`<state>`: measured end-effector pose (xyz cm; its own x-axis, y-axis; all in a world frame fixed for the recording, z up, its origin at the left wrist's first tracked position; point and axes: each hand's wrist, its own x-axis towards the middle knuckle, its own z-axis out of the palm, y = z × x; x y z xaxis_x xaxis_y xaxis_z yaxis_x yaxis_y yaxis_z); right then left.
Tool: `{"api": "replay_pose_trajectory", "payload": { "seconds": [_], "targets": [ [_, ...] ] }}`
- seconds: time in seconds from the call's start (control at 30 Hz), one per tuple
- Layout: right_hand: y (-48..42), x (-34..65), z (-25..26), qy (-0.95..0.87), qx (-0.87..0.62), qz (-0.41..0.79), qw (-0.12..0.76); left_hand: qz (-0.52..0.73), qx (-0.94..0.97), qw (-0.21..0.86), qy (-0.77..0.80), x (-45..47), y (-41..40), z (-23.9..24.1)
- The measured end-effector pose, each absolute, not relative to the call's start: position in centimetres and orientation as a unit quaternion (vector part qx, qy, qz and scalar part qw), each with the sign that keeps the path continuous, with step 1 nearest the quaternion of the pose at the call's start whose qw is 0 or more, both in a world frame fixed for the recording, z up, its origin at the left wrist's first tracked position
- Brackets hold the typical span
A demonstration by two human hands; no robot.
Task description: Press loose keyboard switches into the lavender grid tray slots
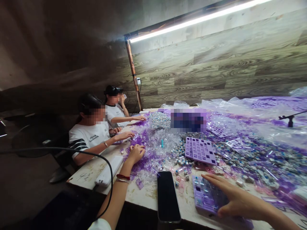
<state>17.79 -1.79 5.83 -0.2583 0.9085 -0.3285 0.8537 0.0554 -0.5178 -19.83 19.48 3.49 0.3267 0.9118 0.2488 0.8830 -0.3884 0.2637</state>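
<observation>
My left hand (137,153) reaches into a heap of clear purple plastic pieces (149,158), with its fingers bent together. Whatever lies between its fingertips, if anything, I cannot make out. Over a purple plate with square slots (200,203) my right hand (227,193) is stretched out, thumb apart from the fingers. It covers much of that plate, where clear key-like caps (198,181) sit in some slots. Beyond it a second purple slotted plate (200,150) rests tilted on a pile of small grey and blue parts (181,150).
A black-screened phone (168,196) lies at the table's front edge, between my arms. Left of my forearm is a white power bank-like box (109,171), with a black cable (111,172) crossing nearby. Two people in white shirts (92,137) sit along the left side, hands at the heap.
</observation>
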Motion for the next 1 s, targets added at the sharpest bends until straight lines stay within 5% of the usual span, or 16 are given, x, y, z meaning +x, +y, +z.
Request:
{"api": "replay_pose_trajectory", "payload": {
  "seconds": [0.23,0.57,0.77,1.0],
  "targets": [
    [-1.7,17.8,5.9,-0.726,-0.606,0.322,0.042,0.235,0.792,0.031,0.563,-20.0,20.0,3.1],
    [-1.6,18.0,6.9,-0.746,-0.581,0.319,0.065,0.581,0.727,0.037,0.365,-14.5,17.0,7.9],
    [-1.7,18.1,7.2,-0.744,-0.583,0.314,0.091,0.461,0.822,0.289,0.169,-3.5,11.7,8.1],
    [0.0,17.9,4.4,-0.717,-0.544,0.229,0.370,0.297,0.783,0.512,0.191,-0.5,11.3,2.9]
  ]
}}
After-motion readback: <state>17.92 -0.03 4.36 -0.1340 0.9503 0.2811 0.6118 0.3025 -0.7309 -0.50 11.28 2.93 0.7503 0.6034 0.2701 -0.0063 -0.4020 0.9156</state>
